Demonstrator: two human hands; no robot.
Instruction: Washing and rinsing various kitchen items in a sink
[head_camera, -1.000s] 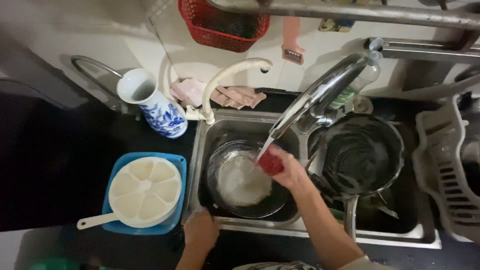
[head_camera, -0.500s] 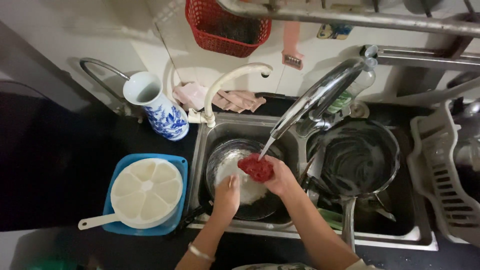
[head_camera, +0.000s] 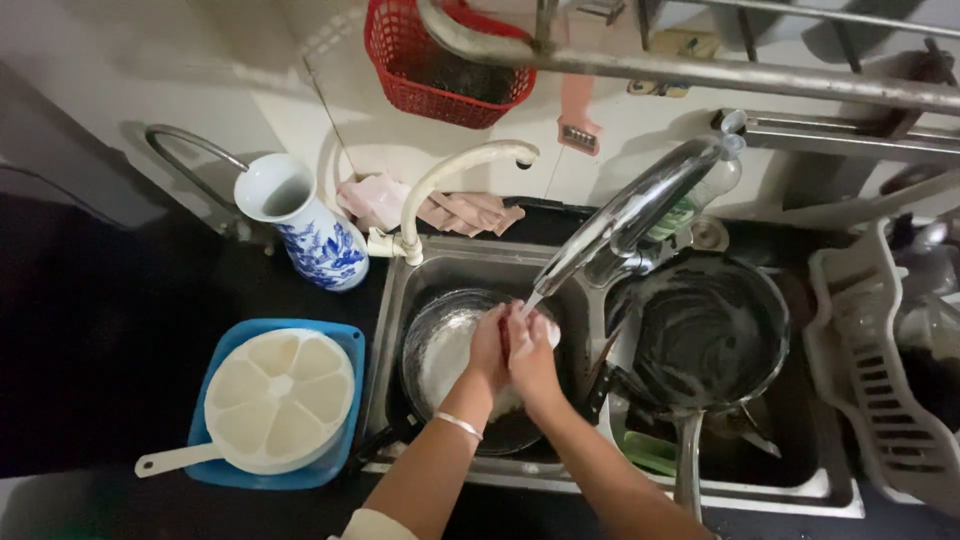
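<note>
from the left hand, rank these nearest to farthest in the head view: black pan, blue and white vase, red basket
Measured from the left hand, over the left sink:
1. Black pan, in the right sink, just right of the hands.
2. Blue and white vase, on the counter, up and to the left.
3. Red basket, hanging on the wall at the top, farthest.
</note>
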